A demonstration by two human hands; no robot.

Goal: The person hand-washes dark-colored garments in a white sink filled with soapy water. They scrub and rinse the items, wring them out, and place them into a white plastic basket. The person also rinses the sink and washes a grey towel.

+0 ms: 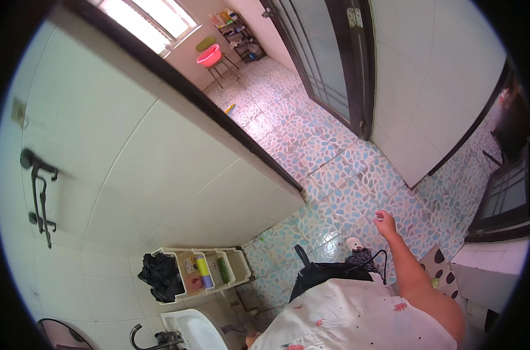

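My right hand point(385, 224) hangs over the tiled floor point(335, 175), its fingers loosely curled and apart, holding nothing. At the bottom edge, a small patch of skin from my left hand or arm point(252, 339) shows beside my white printed shirt point(335, 315); the rest is hidden, and I cannot tell its grip. A black bag or apron-like cloth point(330, 273) with a strap and cord lies against my front. Below it, one white clog point(354, 243) stands on the floor.
A plastic shelf rack point(223, 288) with black bags point(160, 276) stands by the left wall, near a white washbasin point(199, 330) and tap point(138, 334). Ahead, an open glazed door point(317, 57) adjoins a room with a pink basin point(209, 56) on a chair. A patterned mat point(440, 267) lies right.
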